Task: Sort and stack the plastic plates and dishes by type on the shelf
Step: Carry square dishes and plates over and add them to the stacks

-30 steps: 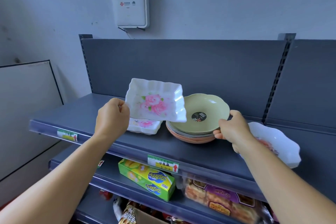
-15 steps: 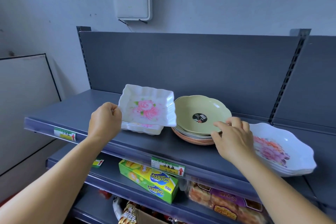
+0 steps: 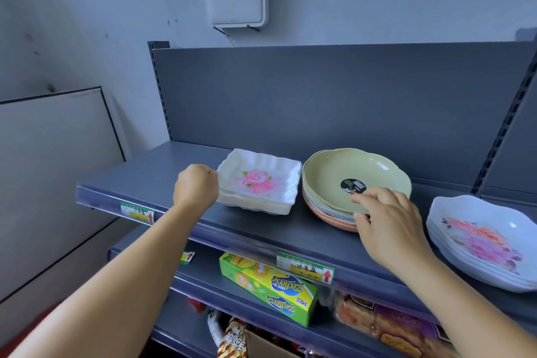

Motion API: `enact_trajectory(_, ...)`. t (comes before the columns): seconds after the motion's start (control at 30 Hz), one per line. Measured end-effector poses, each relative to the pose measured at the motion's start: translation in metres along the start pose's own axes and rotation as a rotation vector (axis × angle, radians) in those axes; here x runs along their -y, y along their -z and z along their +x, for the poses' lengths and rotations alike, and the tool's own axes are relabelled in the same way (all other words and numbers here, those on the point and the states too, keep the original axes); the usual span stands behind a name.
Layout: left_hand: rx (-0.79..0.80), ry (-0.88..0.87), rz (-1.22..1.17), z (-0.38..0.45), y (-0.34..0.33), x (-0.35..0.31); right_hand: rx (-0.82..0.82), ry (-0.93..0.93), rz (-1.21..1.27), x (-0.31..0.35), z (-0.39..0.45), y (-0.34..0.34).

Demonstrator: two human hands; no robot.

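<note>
Square dishes point(image 3: 258, 183), white with a pink rose, are sitting stacked on the grey shelf point(image 3: 162, 174), and we are taking that stack as our landmark. Left of it the shelf top is lying bare to its end; behind it the back panel point(image 3: 319, 96) is closing the space. Just right of it, nearly touching, the round plates point(image 3: 348, 174) are piled green over grey over orange. Farther right the scalloped floral plates point(image 3: 479, 241) are resting near the front lip. Below the stack we are seeing a green box point(image 3: 267, 288) on the lower shelf. Our left hand point(image 3: 196, 187) is curled at the stack's left rim; whether it is gripping, we cannot tell. Our right hand point(image 3: 386, 221) is pinching the round plates' near rim, fingers on the green one.
</note>
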State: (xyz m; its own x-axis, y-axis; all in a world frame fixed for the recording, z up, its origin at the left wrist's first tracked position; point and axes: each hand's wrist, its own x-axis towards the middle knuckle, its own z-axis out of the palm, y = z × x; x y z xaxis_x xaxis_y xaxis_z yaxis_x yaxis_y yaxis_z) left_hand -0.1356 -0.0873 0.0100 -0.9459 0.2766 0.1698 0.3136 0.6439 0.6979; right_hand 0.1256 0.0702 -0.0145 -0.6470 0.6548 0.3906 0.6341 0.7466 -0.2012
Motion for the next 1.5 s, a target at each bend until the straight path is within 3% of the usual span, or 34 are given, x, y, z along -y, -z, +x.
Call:
enact_trajectory(0.13,0.021,0.035,0.111,0.007,-0.004,0.001,-0.091,0.030,-0.015,0.000,0.000,-0.009)
enact_trajectory(0.33,0.001,-0.049,0.227,0.009,-0.015,0.004,-0.083,0.053,-0.078,0.002,-0.005,-0.016)
enact_trajectory(0.53,-0.034,-0.376,0.381,-0.010,-0.018,-0.012,0.020,0.044,-0.135,0.004,-0.015,-0.005)
enact_trajectory(0.8,0.143,-0.834,0.407,-0.099,-0.044,-0.071,0.113,0.008,-0.119,-0.016,-0.035,0.029)
enact_trajectory(1.1,0.280,-1.059,0.397,-0.203,-0.084,-0.136,0.157,-0.077,-0.100,-0.094,-0.080,0.075)
enact_trajectory(1.5,0.408,-1.177,0.373,-0.340,-0.153,-0.238,0.166,-0.256,-0.142,-0.232,-0.155,0.145)
